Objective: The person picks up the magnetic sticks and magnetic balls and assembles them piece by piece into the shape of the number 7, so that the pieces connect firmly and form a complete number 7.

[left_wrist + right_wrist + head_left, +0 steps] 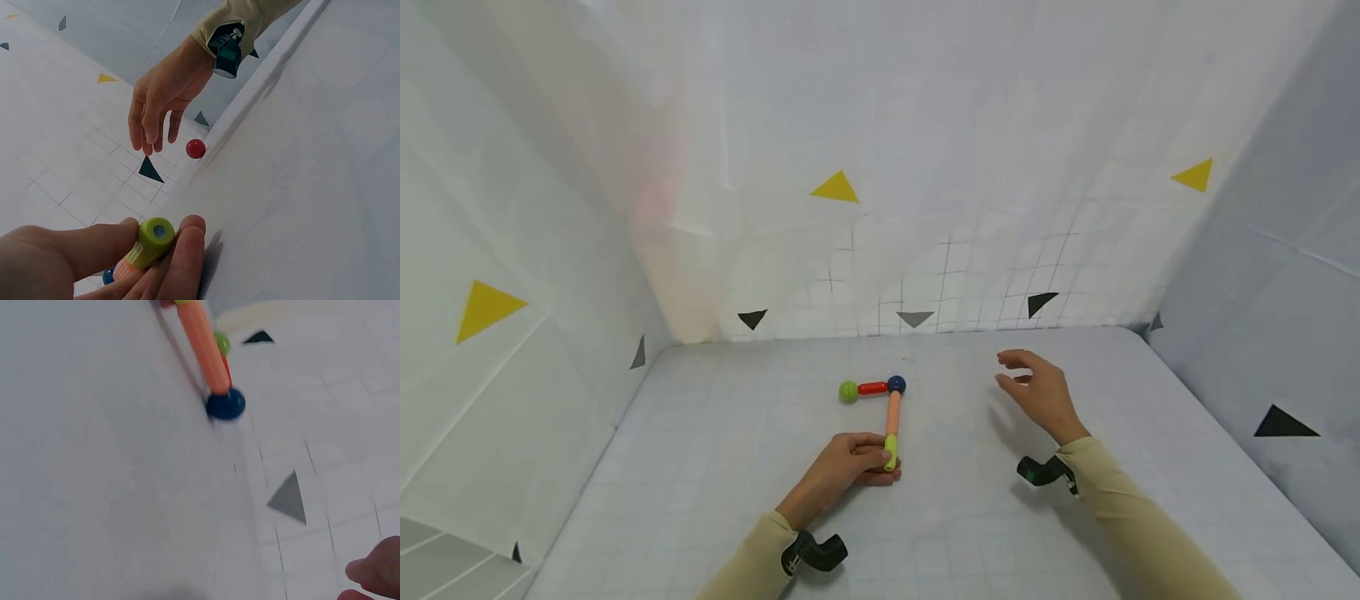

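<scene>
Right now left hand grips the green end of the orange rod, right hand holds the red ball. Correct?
Not quite. The right hand holds nothing; it hovers open, the head view shows. The left hand does grip the orange rod by its green end.

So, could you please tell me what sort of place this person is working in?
Probably a purpose-built recording booth, not a home or workshop: white sheet walls carrying yellow and black triangle markers, a white gridded table, and only a rod-and-ball toy on it.
</scene>
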Tool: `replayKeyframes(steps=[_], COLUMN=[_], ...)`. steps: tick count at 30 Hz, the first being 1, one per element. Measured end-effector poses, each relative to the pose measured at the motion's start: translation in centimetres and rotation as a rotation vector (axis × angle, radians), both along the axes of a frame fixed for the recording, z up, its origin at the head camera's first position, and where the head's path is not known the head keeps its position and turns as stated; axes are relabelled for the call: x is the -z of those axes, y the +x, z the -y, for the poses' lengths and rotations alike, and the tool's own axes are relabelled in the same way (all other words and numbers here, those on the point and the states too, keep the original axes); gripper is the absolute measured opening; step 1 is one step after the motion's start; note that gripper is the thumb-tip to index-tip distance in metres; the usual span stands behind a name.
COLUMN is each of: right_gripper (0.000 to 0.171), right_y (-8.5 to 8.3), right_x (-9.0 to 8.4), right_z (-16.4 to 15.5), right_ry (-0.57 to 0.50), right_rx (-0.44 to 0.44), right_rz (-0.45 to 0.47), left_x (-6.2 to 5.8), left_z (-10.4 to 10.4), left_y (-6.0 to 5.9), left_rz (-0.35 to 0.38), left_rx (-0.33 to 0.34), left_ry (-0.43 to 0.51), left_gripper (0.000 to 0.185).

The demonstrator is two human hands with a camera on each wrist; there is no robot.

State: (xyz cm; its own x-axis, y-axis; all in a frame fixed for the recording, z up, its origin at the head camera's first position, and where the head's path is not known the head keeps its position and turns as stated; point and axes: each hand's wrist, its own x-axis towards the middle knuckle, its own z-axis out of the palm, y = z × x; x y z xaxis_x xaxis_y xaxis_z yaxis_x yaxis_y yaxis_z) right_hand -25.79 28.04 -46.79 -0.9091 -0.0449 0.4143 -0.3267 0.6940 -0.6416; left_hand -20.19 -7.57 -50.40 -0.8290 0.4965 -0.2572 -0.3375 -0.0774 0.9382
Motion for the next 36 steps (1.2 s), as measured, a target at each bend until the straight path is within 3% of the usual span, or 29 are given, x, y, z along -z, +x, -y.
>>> replayKeyframes(steps=[7, 12, 20, 29, 36], right_gripper=[0.035, 0.035, 0.033, 0.037, 0.04], right_y=[-0.8, -1.7, -2.7, -2.5, -2.3], right_x=[0.3, 0.5, 1.1, 3.1, 4.2], right_z=[-2.8, -4.4, -6.0, -6.8, -6.8], right_ry=[0.025, -0.003, 0.05, 0.021, 0.0], right_rx=[0.123, 0.133, 0.164, 0.189, 0.193], right_rz=[0.037, 0.064, 0.087, 0.192, 0.17], left_x=[0.3, 0.2, -0.2, -0.2, 0.0], left_z=[-0.1, -0.1, -0.2, -0.2, -0.2], left_y=[0.0, -0.1, -0.2, -0.2, -0.2], left_rz=[0.002, 0.003, 0.014, 0.011, 0.014], left_rx=[-0.001, -0.011, -0.014, -0.012, -0.019], left_ry=[-0.035, -0.046, -0.042, -0.036, -0.024], left_gripper=[0.042, 0.044, 0.042, 0.039, 0.039])
